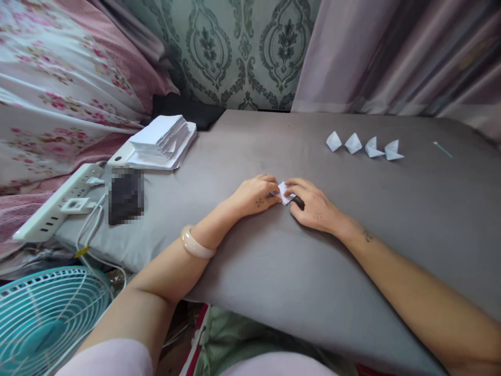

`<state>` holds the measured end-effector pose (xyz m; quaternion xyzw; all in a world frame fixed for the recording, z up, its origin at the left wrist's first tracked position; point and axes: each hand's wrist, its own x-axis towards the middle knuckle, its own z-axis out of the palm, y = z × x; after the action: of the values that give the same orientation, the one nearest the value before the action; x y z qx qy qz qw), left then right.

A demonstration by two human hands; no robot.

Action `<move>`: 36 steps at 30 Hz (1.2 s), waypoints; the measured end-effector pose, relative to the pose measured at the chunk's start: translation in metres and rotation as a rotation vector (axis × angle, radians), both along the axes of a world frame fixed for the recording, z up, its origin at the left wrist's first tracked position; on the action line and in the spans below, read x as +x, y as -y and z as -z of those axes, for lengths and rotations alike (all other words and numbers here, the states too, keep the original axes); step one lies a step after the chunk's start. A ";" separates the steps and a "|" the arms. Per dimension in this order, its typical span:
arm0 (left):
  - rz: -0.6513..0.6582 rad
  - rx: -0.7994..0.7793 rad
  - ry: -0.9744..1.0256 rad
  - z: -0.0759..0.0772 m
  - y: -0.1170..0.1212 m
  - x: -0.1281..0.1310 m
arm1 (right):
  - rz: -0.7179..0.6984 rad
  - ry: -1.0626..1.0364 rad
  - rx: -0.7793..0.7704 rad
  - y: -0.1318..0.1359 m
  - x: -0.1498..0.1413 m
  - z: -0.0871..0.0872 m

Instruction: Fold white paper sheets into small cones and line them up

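Observation:
A small piece of folded white paper [284, 194] lies between my two hands, low over the grey cloth-covered surface [242, 250]. From the left, my left hand [258, 196] pinches its edge between thumb and fingers. My right hand [313, 204] grips the opposite side, index finger bent over the top and thumb below. Fingers cover part of the paper, so its full shape is hidden. Further back to the right, several folded white paper shapes [353, 143] stand in a row.
At the back left is a stack of white paper [156, 138]. Near it are a white power strip [58, 201] with cables and a dark pixelated object [126, 197]. A turquoise fan [47, 324] stands at the lower left. A cotton swab [443, 149] lies far right.

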<state>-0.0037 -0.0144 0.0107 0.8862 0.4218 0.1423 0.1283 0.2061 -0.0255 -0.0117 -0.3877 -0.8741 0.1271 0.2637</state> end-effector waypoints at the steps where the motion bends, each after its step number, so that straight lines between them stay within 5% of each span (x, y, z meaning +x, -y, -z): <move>1: 0.001 0.003 0.000 0.000 0.000 0.000 | 0.003 -0.005 0.004 0.000 -0.001 0.001; 17: -0.010 -0.020 0.092 0.009 -0.007 -0.003 | 0.054 -0.059 0.006 -0.007 0.002 0.004; 36: -0.321 -0.137 0.234 0.010 -0.001 0.013 | 0.380 -0.178 -0.242 -0.012 0.001 0.001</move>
<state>0.0089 -0.0129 0.0006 0.7743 0.5485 0.2337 0.2122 0.2067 -0.0130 -0.0129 -0.5613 -0.7372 0.2127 0.3102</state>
